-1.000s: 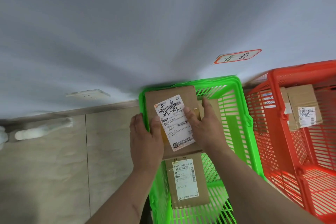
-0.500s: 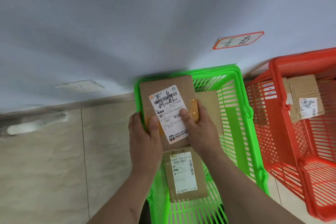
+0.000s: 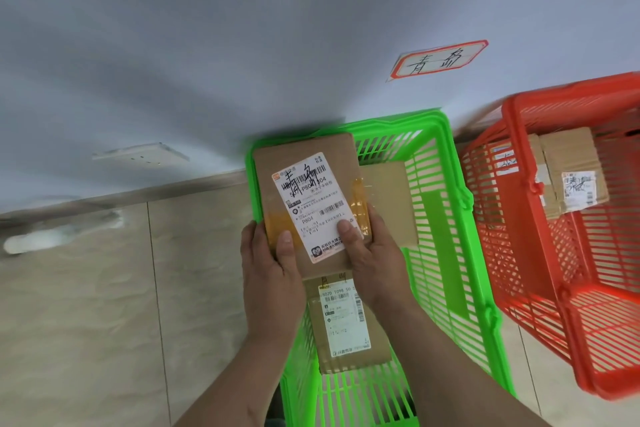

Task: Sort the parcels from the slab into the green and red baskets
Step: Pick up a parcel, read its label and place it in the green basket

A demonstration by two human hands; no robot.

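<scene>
A brown cardboard parcel (image 3: 304,170) with a white shipping label is held over the far left corner of the green basket (image 3: 457,218). My left hand (image 3: 270,281) grips its near left edge, thumb on the label. My right hand (image 3: 377,263) grips its near right edge, thumb on top too. Below it in the green basket lie another labelled parcel (image 3: 346,326) and a plain brown one (image 3: 391,198). The red basket (image 3: 540,274) stands to the right with labelled parcels (image 3: 571,170) inside.
A pale grey wall rises behind both baskets, with a red-bordered handwritten sign (image 3: 438,59) above them. Beige floor tiles (image 3: 104,288) spread to the left. A white plate (image 3: 142,152) is fixed low on the wall.
Both hands have slid back to the parcel's near end as it moved toward the basket's far left corner. The view has dipped slightly.
</scene>
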